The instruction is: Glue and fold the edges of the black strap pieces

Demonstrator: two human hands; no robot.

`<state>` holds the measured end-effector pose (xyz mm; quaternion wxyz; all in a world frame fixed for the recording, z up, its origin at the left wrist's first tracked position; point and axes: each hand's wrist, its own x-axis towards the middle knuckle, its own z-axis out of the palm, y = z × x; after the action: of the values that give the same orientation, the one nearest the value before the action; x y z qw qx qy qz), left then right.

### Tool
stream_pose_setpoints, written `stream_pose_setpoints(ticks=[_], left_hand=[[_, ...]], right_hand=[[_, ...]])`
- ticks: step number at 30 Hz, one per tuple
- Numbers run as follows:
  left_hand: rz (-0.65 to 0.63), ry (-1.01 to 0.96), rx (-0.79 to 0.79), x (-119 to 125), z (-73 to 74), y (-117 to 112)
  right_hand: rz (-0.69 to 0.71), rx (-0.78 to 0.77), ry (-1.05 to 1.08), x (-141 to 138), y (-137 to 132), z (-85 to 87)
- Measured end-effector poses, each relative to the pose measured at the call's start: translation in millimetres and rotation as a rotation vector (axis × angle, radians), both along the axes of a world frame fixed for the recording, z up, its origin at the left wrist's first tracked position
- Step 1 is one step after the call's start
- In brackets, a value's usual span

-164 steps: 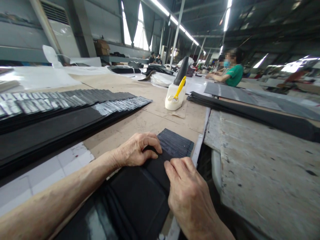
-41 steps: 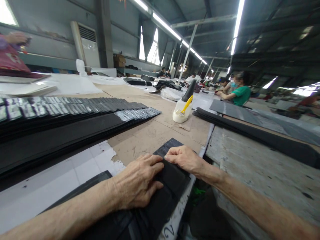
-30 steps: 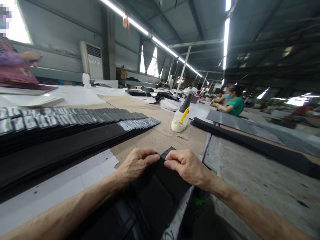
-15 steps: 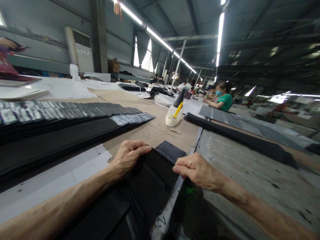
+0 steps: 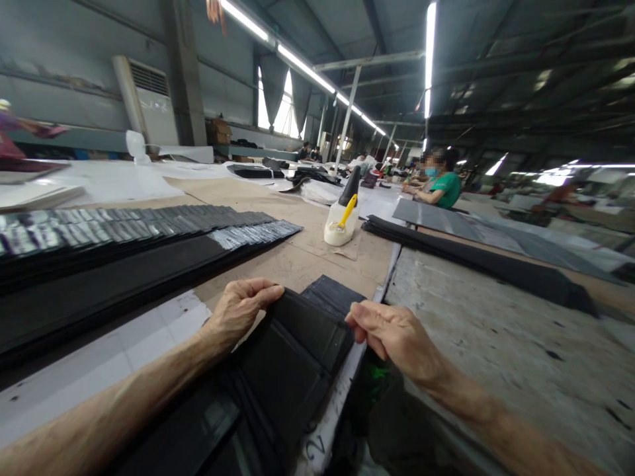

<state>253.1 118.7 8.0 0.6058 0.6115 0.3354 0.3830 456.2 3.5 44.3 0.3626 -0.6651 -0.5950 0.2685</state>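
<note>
A stack of black rectangular pieces [image 5: 292,344] lies overlapped on the table edge in front of me. My left hand [image 5: 238,311] grips the left edge of the topmost piece, fingers curled over it. My right hand [image 5: 391,334] pinches the right corner of the same piece, fingertips together. More black pieces [image 5: 332,294] show just beyond, under the held one.
Long rows of overlapped black strips [image 5: 124,231] run along the left of the brown table [image 5: 307,258]. A white glue bottle with a yellow brush [image 5: 341,221] stands further back. Black sheets [image 5: 476,261] lie on the right bench. A person in green [image 5: 441,188] sits beyond.
My hands have spread apart from the middle of the piece to its left edge and right corner. The camera view has tilted and shifted slightly.
</note>
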Motion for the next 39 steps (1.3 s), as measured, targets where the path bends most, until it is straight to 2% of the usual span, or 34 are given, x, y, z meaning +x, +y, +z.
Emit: stream_pose_setpoints(ticks=[6, 12, 16, 21, 24, 28, 31, 34, 39], left_hand=[[-0.055, 0.008, -0.022, -2, -2.2, 0], [-0.092, 0.003, -0.05, -2, -5.8, 0], [-0.102, -0.008, -0.071, -1, -5.7, 0], [-0.126, -0.009, -0.131, 0, -9.3, 0], [-0.143, 0.012, -0.149, 1, -14.0, 1], [-0.15, 0.167, -0.09, 0, -14.8, 1], [-0.171, 0.316, 0.038, -1, -12.3, 2], [-0.153, 0.454, 0.207, -2, -11.4, 5], [-0.13, 0.555, 0.271, 0, -11.7, 9]], right_hand=[[0.057, 0.119, -0.218, -14, -2, 3.0], [0.076, 0.083, -0.21, -11, -4, 3.0], [0.11, 0.154, -0.346, -15, -6, 3.8], [0.112, 0.28, -0.52, -15, -12, -8.2], [0.088, 0.251, -0.555, -11, -13, -20.8], [0.028, 0.075, -0.43, -6, -11, -31.7], [-0.017, 0.038, -0.372, -8, -8, -31.2], [-0.048, 0.064, -0.408, -11, -4, -26.9], [-0.035, -0.019, -0.493, -12, 3, -25.8]])
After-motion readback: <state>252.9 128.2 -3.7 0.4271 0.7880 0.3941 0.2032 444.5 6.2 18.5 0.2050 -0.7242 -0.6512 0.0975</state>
